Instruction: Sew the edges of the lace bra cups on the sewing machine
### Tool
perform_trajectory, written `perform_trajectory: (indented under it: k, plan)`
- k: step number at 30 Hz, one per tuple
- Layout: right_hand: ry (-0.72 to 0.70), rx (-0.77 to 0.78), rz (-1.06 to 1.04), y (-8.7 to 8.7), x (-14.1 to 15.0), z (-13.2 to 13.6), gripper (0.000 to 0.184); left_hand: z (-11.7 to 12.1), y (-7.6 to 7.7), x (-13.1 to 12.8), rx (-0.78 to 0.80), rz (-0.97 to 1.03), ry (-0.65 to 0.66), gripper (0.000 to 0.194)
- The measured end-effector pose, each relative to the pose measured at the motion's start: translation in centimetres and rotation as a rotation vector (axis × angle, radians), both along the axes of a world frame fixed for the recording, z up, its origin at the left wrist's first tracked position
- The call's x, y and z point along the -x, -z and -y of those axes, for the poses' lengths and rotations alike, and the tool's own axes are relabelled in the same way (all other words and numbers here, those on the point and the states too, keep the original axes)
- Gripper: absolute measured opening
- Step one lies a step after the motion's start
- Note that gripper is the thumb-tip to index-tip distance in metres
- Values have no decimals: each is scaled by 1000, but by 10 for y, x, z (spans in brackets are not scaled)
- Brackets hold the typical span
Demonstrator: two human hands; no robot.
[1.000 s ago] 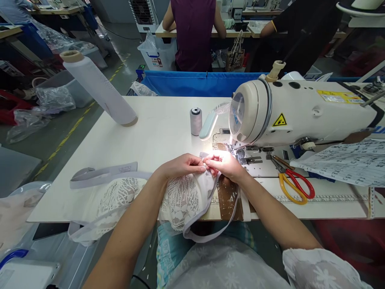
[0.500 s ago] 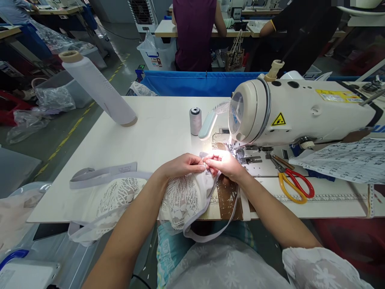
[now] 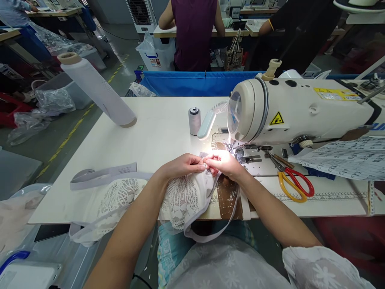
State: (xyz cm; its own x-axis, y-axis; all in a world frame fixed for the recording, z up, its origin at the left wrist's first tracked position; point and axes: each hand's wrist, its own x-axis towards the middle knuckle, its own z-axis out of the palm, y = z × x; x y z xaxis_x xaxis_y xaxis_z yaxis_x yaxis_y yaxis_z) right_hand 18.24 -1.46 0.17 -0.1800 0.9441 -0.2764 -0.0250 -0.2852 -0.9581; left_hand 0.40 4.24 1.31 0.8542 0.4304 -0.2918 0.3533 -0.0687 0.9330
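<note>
A white lace bra (image 3: 183,198) with pale grey edging lies across the table's front edge, one cup in front of me and the other off to the left. My left hand (image 3: 191,164) pinches its upper edge between thumb and fingers. Right beside it, my right hand (image 3: 221,163) is closed on the same edge, fingertips almost touching the left ones. What lies exactly between the fingertips is too small to make out. Just behind my right hand is the lit needle area of a white sewing machine (image 3: 303,110). A grey strap loop hangs below the cup.
A small thread spool (image 3: 194,121) and a tall thread cone (image 3: 98,90) stand on the white table (image 3: 156,132). Scissors (image 3: 293,182) with red and yellow handles lie at right, near written paper sheets (image 3: 349,158). Two people sit beyond a blue cloth trough (image 3: 192,83).
Both hands keep the same pinch on the bra with hardly any movement. The view has shifted very slightly. The person in the purple top has an arm more visible at left.
</note>
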Motion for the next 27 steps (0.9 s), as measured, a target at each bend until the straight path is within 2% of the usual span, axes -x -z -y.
perform_trajectory:
  k: [16, 24, 27]
  plan:
    - [37, -15, -24, 3, 2, 2, 16, 0, -1, 0, -3, 3, -2, 31]
    - [60, 2, -73, -1, 1, 2, 34, 0, -1, 1, -32, 9, -45, 29]
    - [61, 5, -82, -2, 1, 2, 35, -1, 0, 1, -34, 2, -54, 29]
